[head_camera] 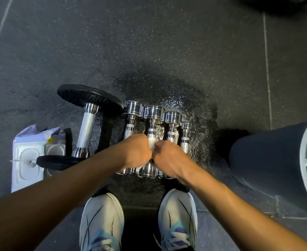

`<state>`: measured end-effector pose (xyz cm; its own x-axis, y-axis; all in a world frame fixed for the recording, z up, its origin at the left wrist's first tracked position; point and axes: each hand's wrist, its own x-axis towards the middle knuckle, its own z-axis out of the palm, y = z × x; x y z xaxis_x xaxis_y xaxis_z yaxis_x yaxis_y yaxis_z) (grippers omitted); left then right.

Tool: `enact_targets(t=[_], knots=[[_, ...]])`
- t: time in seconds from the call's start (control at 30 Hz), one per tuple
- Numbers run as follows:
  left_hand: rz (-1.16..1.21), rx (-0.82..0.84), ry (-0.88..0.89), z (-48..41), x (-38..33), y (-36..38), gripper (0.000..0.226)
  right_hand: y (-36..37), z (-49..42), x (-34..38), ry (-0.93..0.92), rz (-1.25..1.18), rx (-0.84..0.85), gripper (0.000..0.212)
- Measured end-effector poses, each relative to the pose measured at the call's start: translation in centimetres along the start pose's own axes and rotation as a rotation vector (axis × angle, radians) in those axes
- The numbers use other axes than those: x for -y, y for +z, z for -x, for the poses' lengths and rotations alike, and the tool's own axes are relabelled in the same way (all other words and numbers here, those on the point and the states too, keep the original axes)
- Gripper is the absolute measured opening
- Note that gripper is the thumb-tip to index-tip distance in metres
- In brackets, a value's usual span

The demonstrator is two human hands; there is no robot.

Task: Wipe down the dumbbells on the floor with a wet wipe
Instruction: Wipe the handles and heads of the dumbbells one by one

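Several chrome dumbbells (153,113) lie side by side on the dark rubber floor, handles pointing away from me. A larger dumbbell (87,127) with black plates lies to their left. My left hand (136,151) and my right hand (169,156) meet over the middle chrome dumbbells, fingers curled, with a white wet wipe (151,144) pinched between them. The wipe hangs down over the near ends of the dumbbells. Both hands cover the handles below them.
A white pack of wipes (28,156) with its lid open lies on the floor at the left. My two white shoes (102,221) stand just in front of the dumbbells. A dark grey cylinder (275,160) with a pale rim lies at the right.
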<state>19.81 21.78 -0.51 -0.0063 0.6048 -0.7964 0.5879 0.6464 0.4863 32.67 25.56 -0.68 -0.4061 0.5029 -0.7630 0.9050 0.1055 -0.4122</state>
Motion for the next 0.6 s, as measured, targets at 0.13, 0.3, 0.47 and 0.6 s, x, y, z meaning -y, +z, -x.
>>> enact_targets(t=[0.13, 0.3, 0.47, 0.6], knots=[[0.059, -0.018, -0.06, -0.4, -0.6, -0.1, 0.021, -0.1, 0.1, 0.7, 0.045, -0.078, 0.082, 0.024], [0.288, -0.123, -0.076, -1.5, -0.7, 0.0, 0.025, -0.8, -0.5, 0.9, 0.12, -0.438, 0.009, 0.019], [0.559, -0.21, 0.059, -1.5, -0.9, 0.2, 0.029, -1.0, -2.0, 1.3, 0.099, -0.644, -0.103, 0.027], [0.549, -0.25, 0.105, -1.5, -1.0, 0.5, 0.032, -0.4, -2.4, 1.0, 0.07, -0.686, -0.136, 0.032]])
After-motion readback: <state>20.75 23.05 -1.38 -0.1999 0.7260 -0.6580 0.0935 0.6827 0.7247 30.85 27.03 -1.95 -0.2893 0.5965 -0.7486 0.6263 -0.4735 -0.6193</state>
